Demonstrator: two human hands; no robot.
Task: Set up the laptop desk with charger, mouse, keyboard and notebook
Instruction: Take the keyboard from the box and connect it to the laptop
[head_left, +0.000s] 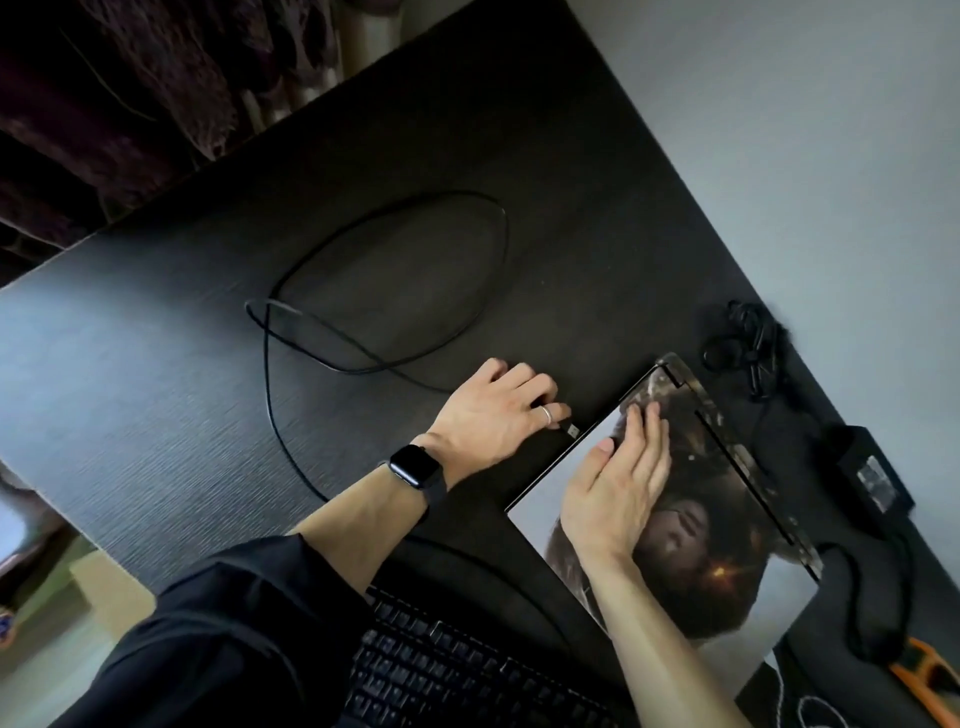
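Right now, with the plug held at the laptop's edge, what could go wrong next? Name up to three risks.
The left hand pinches the plug beside the laptop; pushed in crooked, it may jam or scrape the edge. The cable lies in crossed loops; a pull could knot it. The right hand only presses flat on the laptop, which might slide.

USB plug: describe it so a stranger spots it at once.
On the dark desk lies a closed laptop with a pictured lid. Beside its edge the left hand holds a looping black cable; the USB plug is its small rectangular metal tip, brighter than the cable.
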